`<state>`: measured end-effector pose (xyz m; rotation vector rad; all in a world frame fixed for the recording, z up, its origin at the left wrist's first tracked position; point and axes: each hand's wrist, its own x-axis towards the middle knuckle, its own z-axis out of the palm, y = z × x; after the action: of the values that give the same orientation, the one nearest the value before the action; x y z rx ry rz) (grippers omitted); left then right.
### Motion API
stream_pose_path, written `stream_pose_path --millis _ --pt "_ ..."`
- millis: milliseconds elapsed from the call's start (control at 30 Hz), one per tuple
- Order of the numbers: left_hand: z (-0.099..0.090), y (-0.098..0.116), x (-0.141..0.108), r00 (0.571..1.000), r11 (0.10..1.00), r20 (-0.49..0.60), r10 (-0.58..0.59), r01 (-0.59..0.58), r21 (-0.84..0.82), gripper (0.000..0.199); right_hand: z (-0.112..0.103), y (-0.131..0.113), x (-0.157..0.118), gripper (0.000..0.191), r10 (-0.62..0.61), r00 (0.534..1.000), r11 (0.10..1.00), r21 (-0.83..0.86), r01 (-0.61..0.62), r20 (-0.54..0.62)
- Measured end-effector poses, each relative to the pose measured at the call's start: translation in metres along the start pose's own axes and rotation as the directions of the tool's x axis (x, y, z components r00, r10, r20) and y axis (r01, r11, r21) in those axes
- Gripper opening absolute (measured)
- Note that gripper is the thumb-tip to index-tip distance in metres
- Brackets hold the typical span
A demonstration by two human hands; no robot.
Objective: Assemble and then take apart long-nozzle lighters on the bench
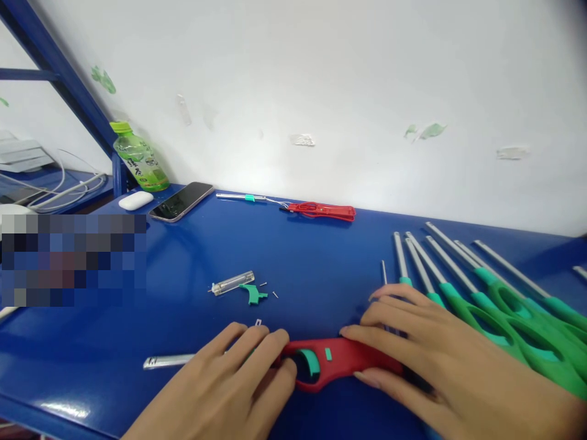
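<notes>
A red gas lighter (339, 354) with a green trigger lies across the front of the blue table. My left hand (233, 379) is closed around its neck, and the metal barrel (167, 362) sticks out to the left. On the handle end, the thumb and fingers of my right hand (431, 348) pinch the red casing and hide its tip. A thin metal rod (384, 272) shows behind my right fingertips. Beyond my left hand lie a clear tube (233, 283), a loose green trigger (253, 294) and tiny screws (275, 294).
Several green lighters (486, 330) are piled at the right. By the wall lies a red lighter casing (323, 211) with wires and a metal barrel (238, 197). At back left are a phone (183, 201), a white case (136, 200) and a green bottle (142, 162).
</notes>
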<state>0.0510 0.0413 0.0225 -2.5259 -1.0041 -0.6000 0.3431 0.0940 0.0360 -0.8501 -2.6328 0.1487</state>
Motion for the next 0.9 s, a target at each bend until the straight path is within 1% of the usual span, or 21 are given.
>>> stream_pose_path --millis 133,200,267,333,433,533,600,700,800,900 --pt "-0.002 -0.001 0.003 0.998 1.000 0.070 -0.004 0.002 0.025 0.048 -0.003 0.001 0.002 0.025 -0.017 1.000 1.000 0.015 0.017 -0.007" --pt "-0.001 -0.002 0.003 0.997 1.000 0.073 -0.001 0.000 0.015 0.042 -0.003 0.001 0.003 0.026 -0.024 1.000 0.999 0.027 0.024 -0.009" --pt "0.002 -0.002 0.001 0.997 1.000 0.078 -0.024 0.025 -0.016 0.034 -0.002 0.001 0.003 0.029 -0.019 1.000 0.999 0.030 0.020 -0.018" --pt "0.004 -0.001 -0.002 0.996 0.998 0.077 -0.047 0.051 -0.048 0.030 -0.001 0.001 0.003 0.033 -0.011 1.000 1.000 0.018 0.012 -0.015" --pt "0.004 -0.001 -0.004 0.995 0.998 0.085 -0.044 0.048 -0.050 0.030 0.002 -0.001 0.002 0.039 -0.005 1.000 1.000 -0.019 0.005 -0.017" --pt "0.002 -0.001 -0.003 0.996 0.999 0.088 -0.029 0.031 -0.019 0.030 0.004 -0.002 0.002 0.036 -0.012 1.000 1.000 -0.013 0.012 -0.015" --pt "0.001 -0.002 -0.003 0.994 0.999 0.099 -0.042 0.044 -0.026 0.030 0.004 -0.003 0.004 0.033 -0.008 1.000 1.000 0.007 0.008 -0.017" --pt "0.000 -0.004 -0.005 0.989 0.992 0.129 -0.076 0.088 -0.089 0.030 0.004 -0.005 0.004 0.033 0.004 0.999 1.000 0.013 -0.004 -0.033" --pt "-0.001 -0.007 -0.012 0.982 0.991 0.177 -0.067 0.086 -0.103 0.038 0.002 -0.007 0.002 0.032 -0.009 1.000 1.000 -0.018 0.008 -0.024" --pt "-0.001 -0.008 -0.019 0.978 0.997 0.201 -0.051 0.060 -0.041 0.050 -0.001 -0.006 -0.002 0.034 0.020 1.000 0.999 -0.040 -0.020 -0.008"
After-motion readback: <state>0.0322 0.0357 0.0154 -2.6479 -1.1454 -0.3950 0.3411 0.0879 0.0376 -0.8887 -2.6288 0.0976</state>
